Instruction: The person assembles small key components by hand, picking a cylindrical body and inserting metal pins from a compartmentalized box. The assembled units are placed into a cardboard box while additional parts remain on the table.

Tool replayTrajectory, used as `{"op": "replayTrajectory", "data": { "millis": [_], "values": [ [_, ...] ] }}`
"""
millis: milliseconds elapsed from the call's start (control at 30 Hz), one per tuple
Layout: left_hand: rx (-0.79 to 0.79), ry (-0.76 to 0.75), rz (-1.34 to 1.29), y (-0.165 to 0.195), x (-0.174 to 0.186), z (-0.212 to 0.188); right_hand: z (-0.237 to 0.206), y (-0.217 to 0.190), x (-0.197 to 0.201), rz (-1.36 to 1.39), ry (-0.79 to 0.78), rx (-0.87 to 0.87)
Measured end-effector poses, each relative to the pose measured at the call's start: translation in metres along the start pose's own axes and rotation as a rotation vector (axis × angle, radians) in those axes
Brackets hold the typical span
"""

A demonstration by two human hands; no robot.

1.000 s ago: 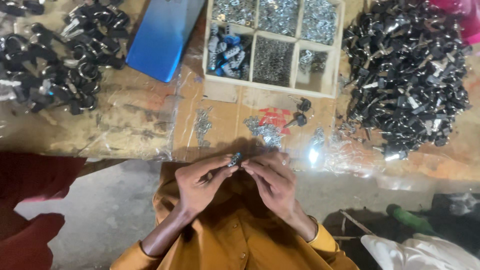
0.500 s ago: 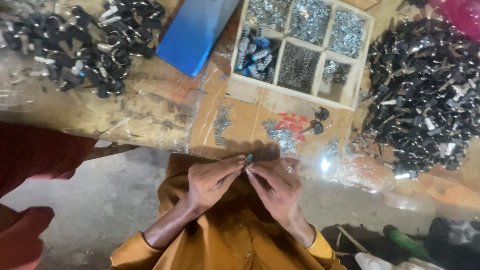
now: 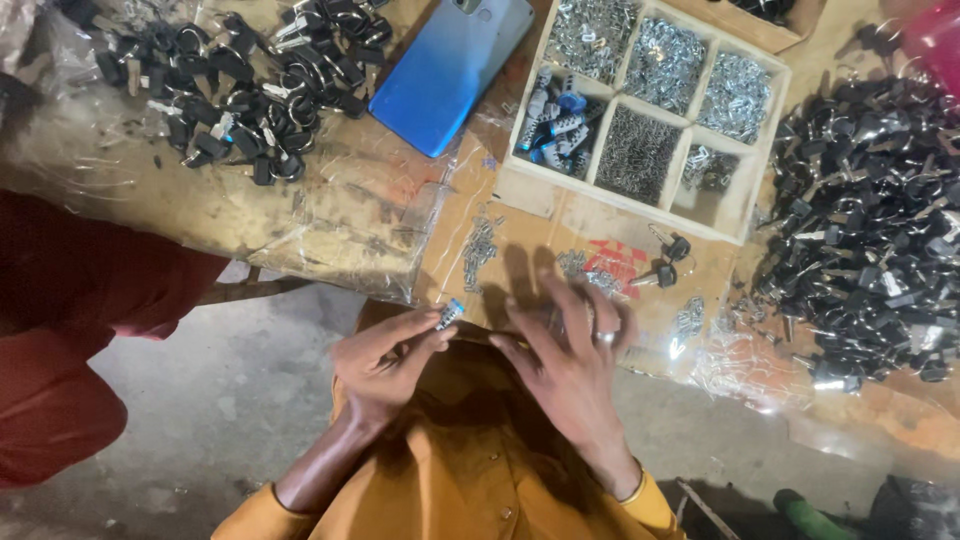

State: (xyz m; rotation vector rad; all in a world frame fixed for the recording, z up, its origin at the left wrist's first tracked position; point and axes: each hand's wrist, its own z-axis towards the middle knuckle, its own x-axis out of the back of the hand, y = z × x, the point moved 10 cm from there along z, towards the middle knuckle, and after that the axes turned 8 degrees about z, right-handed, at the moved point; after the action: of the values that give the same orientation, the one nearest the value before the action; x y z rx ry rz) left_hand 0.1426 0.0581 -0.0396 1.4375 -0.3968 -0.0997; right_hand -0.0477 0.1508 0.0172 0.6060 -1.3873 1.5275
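Observation:
My left hand (image 3: 385, 365) pinches a small metal lock cylinder with a blue tip (image 3: 450, 314) between thumb and fingertips, just below the table's edge. My right hand (image 3: 570, 365) has its fingers spread and reaches onto the cardboard sheet (image 3: 540, 230), over a scatter of small metal pins (image 3: 575, 262); a ring sits on one finger. Nothing is visibly held in that hand. Two black-headed keys (image 3: 668, 260) lie just beyond its fingertips.
A wooden compartment tray (image 3: 745, 205) holds springs, pins and blue-tipped cylinders. A big heap of black-headed keys (image 3: 880, 220) lies at the right, a smaller heap (image 3: 240, 80) at the upper left. A blue phone (image 3: 450, 70) rests on the table. Another person's red sleeve (image 3: 80, 310) is at left.
My hands were together working on the small cylinder. Now the right hand has let go, opened and reached forward onto the cardboard; the left keeps the cylinder.

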Motion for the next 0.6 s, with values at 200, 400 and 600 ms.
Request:
{"op": "replayTrajectory", "data": {
  "millis": [200,400,600],
  "values": [
    [-0.061,-0.148,-0.03,-0.007,-0.027,-0.001,-0.022,0.009,-0.007,0.199,-0.063,0.154],
    [0.012,-0.22,-0.128,-0.006,-0.048,-0.002,-0.012,0.011,0.03,0.134,0.188,-0.013],
    [-0.046,-0.209,0.009,0.006,-0.049,0.004,0.0,-0.001,0.022,0.414,0.192,-0.08]
  ]
}}
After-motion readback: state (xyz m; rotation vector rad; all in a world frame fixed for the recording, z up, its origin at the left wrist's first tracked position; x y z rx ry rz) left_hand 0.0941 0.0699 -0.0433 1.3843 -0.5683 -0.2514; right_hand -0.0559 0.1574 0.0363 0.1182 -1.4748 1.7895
